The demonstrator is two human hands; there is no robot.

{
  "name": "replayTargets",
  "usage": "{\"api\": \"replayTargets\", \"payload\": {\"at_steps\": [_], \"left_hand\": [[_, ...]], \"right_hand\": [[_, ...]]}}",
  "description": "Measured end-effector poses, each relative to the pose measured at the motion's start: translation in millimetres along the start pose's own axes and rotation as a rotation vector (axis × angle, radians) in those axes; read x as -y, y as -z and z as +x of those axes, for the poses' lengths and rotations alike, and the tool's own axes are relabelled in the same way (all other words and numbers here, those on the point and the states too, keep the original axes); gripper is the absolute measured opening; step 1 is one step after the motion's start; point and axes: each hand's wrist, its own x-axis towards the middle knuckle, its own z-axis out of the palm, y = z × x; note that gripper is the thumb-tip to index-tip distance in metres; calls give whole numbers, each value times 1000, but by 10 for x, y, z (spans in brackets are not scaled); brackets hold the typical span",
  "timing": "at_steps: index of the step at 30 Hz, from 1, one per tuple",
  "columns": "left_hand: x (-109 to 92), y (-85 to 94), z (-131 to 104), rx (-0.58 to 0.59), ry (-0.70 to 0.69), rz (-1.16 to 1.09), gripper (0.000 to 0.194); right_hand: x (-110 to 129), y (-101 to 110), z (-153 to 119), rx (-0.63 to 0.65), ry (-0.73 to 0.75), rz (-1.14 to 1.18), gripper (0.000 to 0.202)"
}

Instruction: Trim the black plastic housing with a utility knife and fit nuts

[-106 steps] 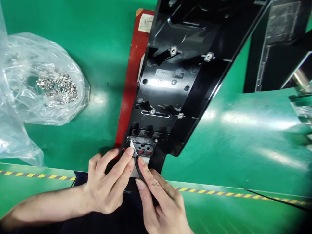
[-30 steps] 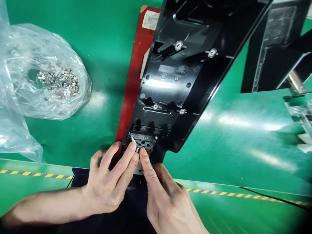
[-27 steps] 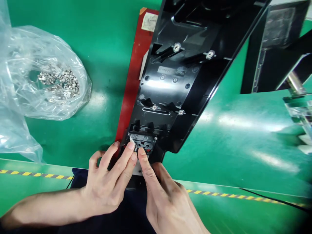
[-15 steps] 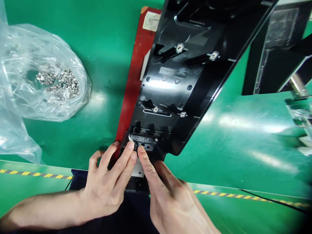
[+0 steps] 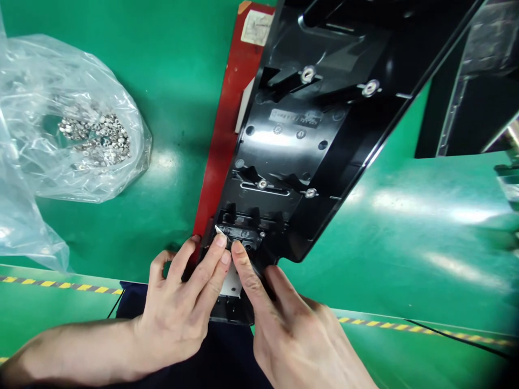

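LH + RH fingertips together at low end of blk molded panel (image 5: 284, 154), over small blk insert (image 5: 243, 234).
L hand (image 5: 182, 302): fingers partly spread, lightly bent; one tip on white pointed sliver (image 5: 218, 230) at insert's L edge; pinched or only pressed, can't tell. R hand (image 5: 290, 324): one digit straight, tip just beside LH tips; rest curled, hold hidden, can't tell. White plate (image 5: 231, 283) below insert, betw. hands. Panel runs diag. to upper R, metal inserts in bosses; red board (image 5: 221, 140) partly under its L side, w/ paper label (image 5: 256, 27). Far L: clear bag (image 5: 135, 162), small metal pcs (image 5: 107, 138) inside. All on green surface (image 5: 174, 92).
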Motion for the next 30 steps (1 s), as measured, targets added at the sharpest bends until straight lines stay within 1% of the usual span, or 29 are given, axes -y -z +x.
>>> {"api": "replayTargets", "payload": {"at_steps": [4,7,9,11,14,17,19,21,24,27,29,30], "left_hand": [[10,-5,5,17,3,27,54],[16,0,10,17,-6,49,57],[19,2,11,8,-10,48,54],[22,-3,9,-15,-8,28,48],[23,-17,2,-99,-6,-14,38],[11,-7,11,-168,4,3,32],[-10,22,37,-139,18,50,32],[-38,62,77,-74,40,99,36],[-74,103,147,2,63,178,43],[-71,99,185,63,27,220,47],[-51,82,177,46,0,188,45],[-41,74,162,-2,-9,150,42]], "right_hand": [[-12,-6,23,-67,26,-104,69],[-18,14,27,-80,34,-161,69],[-18,16,7,-91,38,-180,70],[-11,2,-42,-91,34,-162,70],[22,-31,-155,-85,-32,-40,69],[77,-50,-256,-77,-135,201,67],[114,-58,-299,-104,-184,333,67],[141,-75,-332,-132,-218,406,66],[155,-119,-391,-159,-247,453,67],[141,-151,-456,-191,-255,476,66],[129,-152,-482,-196,-255,532,62],[126,-149,-485,-193,-254,581,59]]}}
